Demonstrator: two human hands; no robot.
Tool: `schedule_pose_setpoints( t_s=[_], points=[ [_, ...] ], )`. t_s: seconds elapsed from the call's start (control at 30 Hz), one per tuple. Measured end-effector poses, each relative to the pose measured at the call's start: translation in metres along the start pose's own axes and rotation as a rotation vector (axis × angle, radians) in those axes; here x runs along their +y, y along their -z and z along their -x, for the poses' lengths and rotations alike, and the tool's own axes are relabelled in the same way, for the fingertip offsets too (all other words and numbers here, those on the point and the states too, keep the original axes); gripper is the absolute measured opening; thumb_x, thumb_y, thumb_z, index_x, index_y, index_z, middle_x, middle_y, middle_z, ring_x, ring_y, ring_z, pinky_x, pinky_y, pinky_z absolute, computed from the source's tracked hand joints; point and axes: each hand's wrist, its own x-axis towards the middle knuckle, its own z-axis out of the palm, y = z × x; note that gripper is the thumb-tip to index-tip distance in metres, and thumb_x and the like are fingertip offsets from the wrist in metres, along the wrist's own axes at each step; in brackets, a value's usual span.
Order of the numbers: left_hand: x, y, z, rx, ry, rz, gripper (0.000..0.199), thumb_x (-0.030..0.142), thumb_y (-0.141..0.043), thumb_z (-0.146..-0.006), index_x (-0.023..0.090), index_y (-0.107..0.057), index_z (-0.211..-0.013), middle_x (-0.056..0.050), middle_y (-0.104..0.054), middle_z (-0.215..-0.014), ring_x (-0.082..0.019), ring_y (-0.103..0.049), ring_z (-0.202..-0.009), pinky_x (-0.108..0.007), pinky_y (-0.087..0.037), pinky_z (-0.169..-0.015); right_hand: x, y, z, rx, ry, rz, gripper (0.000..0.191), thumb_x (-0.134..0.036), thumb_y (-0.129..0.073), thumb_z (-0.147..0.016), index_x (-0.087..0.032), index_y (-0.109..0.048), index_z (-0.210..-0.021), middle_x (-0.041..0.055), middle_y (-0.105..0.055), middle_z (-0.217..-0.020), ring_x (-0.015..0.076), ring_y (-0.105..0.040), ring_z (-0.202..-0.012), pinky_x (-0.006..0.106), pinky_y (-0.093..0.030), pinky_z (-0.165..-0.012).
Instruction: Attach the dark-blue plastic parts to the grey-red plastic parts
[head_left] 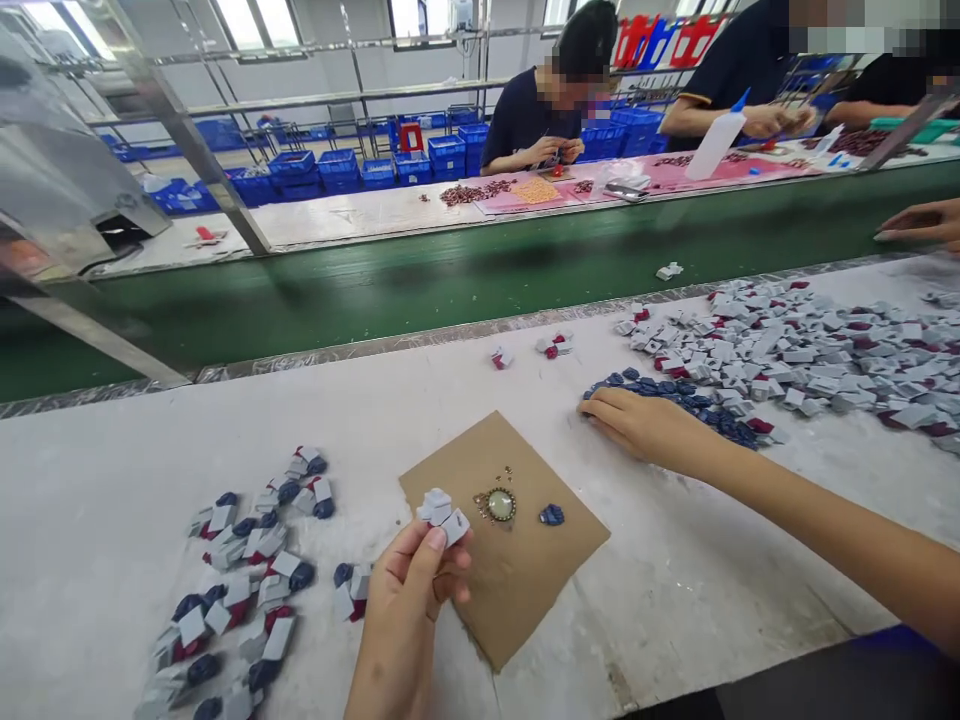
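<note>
My left hand [416, 580] pinches a small light-grey moulded piece [444, 515] between thumb and fingers, above the left corner of a brown board [480, 610]. My right hand [637, 420] reaches out to a heap of small dark-blue pieces [720, 415], its stretched fingers touching the heap's left end; the fingertips are partly hidden. One dark-blue piece [552, 515] lies on the board. Near it is a round pot of pale paste with a beaded dark rim [500, 505], with tiny specks around it.
Grey, blue and dark-red assembled pieces [255, 560] lie in a group at left. A large heap of grey and red pieces [832, 350] spreads at right. Beyond the white table runs a green conveyor belt [420, 275]. Co-workers [536, 120] sit across it; another person's hand [926, 222] shows at right.
</note>
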Motion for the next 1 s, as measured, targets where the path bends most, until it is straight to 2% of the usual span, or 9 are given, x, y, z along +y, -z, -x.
schedule_pose_setpoints(
  t_s=[0.07,0.2,0.3,0.4,0.53,0.63,0.7,0.77,1.0],
  points=[
    [-0.004,0.006,0.002,0.024,-0.008,0.020,0.020,0.033,-0.073,-0.060,0.014,-0.068,-0.067,-0.004,-0.065,-0.066,-0.009,-0.051,-0.055,-0.015,-0.040,-0.041,-0.024,0.011,-0.005,0.026,0.033,-0.090,0.031,-0.018,-0.029,-0.091,-0.017,-0.056,-0.107,0.0121,-0.062,-0.098,0.0209,-0.061,-0.086,0.030,-0.049,-0.061],
    [-0.011,0.011,0.005,0.011,0.017,0.058,0.019,0.031,-0.072,-0.061,0.014,-0.068,-0.068,-0.004,-0.066,-0.067,-0.009,-0.053,-0.055,-0.015,-0.041,-0.041,-0.075,0.032,-0.012,0.093,0.125,-0.433,0.029,-0.019,-0.030,-0.092,-0.020,-0.053,-0.109,0.0087,-0.064,-0.102,0.0172,-0.063,-0.084,0.028,-0.051,-0.065],
    [-0.014,0.014,0.006,-0.010,0.034,0.088,0.021,0.031,-0.072,-0.062,0.014,-0.068,-0.072,-0.004,-0.065,-0.068,-0.009,-0.053,-0.055,-0.016,-0.042,-0.041,-0.095,0.042,-0.020,0.022,0.131,-0.603,0.027,-0.022,-0.031,-0.092,-0.022,-0.052,-0.110,0.0074,-0.065,-0.103,0.0170,-0.063,-0.087,0.029,-0.051,-0.070],
    [-0.017,0.020,0.004,-0.048,0.057,0.106,0.024,0.034,-0.072,-0.063,0.014,-0.068,-0.075,-0.004,-0.065,-0.069,-0.009,-0.053,-0.057,-0.016,-0.043,-0.043,-0.100,0.045,-0.027,-0.089,0.190,-0.566,0.029,-0.023,-0.031,-0.092,-0.021,-0.053,-0.111,0.0076,-0.065,-0.094,0.0165,-0.063,-0.078,0.027,-0.049,-0.063],
    [-0.019,0.026,0.001,-0.100,0.080,0.111,0.026,0.036,-0.073,-0.062,0.013,-0.068,-0.075,-0.006,-0.066,-0.071,-0.009,-0.053,-0.057,-0.017,-0.044,-0.044,-0.104,0.035,-0.032,-0.065,0.187,-0.334,0.033,-0.022,-0.030,-0.091,-0.018,-0.048,-0.118,0.0084,-0.065,-0.083,0.0179,-0.062,-0.068,0.026,-0.044,-0.052],
    [-0.019,0.026,0.001,-0.102,0.067,0.106,0.026,0.035,-0.072,-0.063,0.013,-0.069,-0.075,-0.006,-0.066,-0.071,-0.009,-0.052,-0.056,-0.017,-0.044,-0.043,-0.107,0.027,-0.034,-0.165,0.114,-0.271,0.021,-0.025,-0.034,-0.090,-0.018,-0.050,-0.103,0.0043,-0.064,-0.072,0.0158,-0.057,-0.054,0.023,-0.035,-0.044],
    [-0.018,0.025,0.002,-0.086,0.048,0.108,0.024,0.034,-0.071,-0.063,0.013,-0.069,-0.074,-0.006,-0.066,-0.070,-0.009,-0.052,-0.056,-0.017,-0.044,-0.042,-0.108,0.025,-0.037,-0.237,0.131,-0.254,0.014,-0.025,-0.036,-0.090,-0.019,-0.048,-0.086,0.0025,-0.061,-0.070,0.0147,-0.054,-0.052,0.023,-0.033,-0.044],
    [-0.018,0.025,0.003,-0.062,0.031,0.113,0.021,0.032,-0.069,-0.064,0.013,-0.069,-0.073,-0.005,-0.065,-0.069,-0.009,-0.051,-0.055,-0.016,-0.043,-0.042,-0.109,0.024,-0.039,-0.260,0.157,-0.241,0.018,-0.024,-0.035,-0.091,-0.020,-0.045,-0.077,0.0025,-0.058,-0.070,0.0148,-0.053,-0.054,0.024,-0.033,-0.046],
    [-0.018,0.026,0.004,-0.083,0.055,0.119,0.021,0.032,-0.070,-0.065,0.013,-0.069,-0.075,-0.005,-0.066,-0.070,-0.009,-0.052,-0.056,-0.016,-0.044,-0.042,-0.114,0.024,-0.042,-0.309,0.167,-0.371,0.019,-0.021,-0.033,-0.092,-0.018,-0.048,-0.080,0.0044,-0.057,-0.075,0.0157,-0.054,-0.060,0.026,-0.037,-0.052]
  ],
)
